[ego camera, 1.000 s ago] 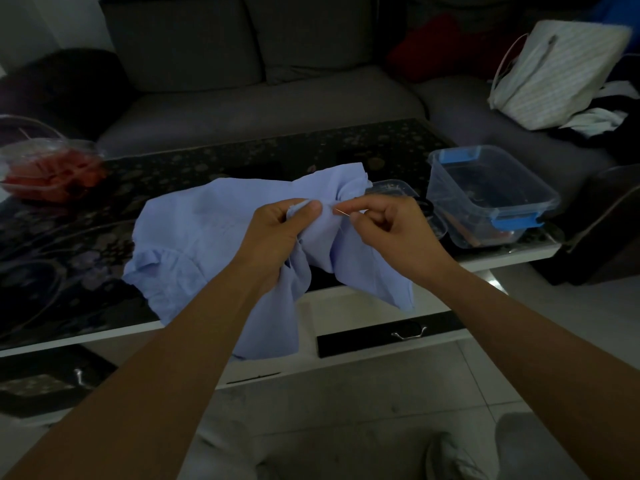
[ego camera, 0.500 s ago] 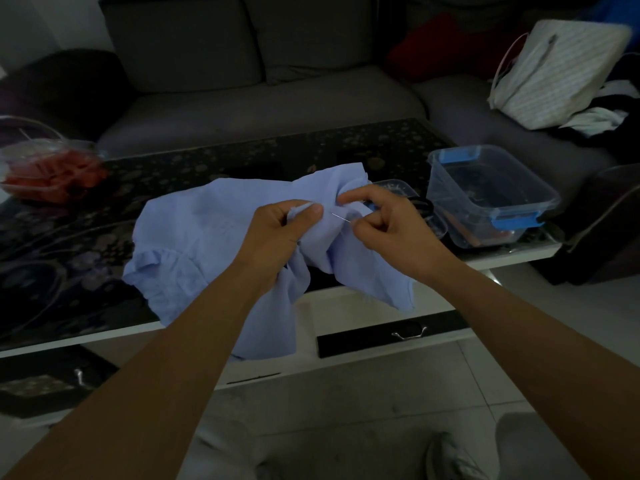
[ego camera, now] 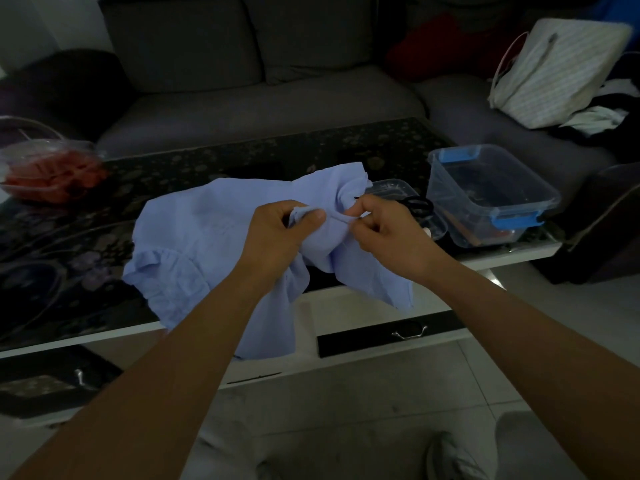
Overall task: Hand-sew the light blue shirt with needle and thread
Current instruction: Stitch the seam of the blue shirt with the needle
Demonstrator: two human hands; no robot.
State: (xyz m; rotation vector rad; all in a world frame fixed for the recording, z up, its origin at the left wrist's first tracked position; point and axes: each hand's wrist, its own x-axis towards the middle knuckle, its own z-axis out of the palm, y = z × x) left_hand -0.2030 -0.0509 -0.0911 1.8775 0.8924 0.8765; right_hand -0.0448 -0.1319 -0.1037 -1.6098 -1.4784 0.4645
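Crumpled soft light blue shirt (ego camera: 207, 237), pinched by left hand (ego camera: 277, 233), right hand (ego camera: 384, 230)

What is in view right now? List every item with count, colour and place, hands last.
light blue cotton shirt: one, light blue, bunched on the table, front part hanging over its near edge
dark floral glass-topped table: one, black top with white edge, centre
clear plastic box with blue clips: one, table's right end
black-handled scissors: one pair, between shirt and box
clear plastic bowl of red contents: one, table's far left
grey fabric sofa: one, behind the table
striped pale tote bag: one, right seat
left hand: pinching a shirt fold
right hand: pinched at the fabric; needle too small to confirm
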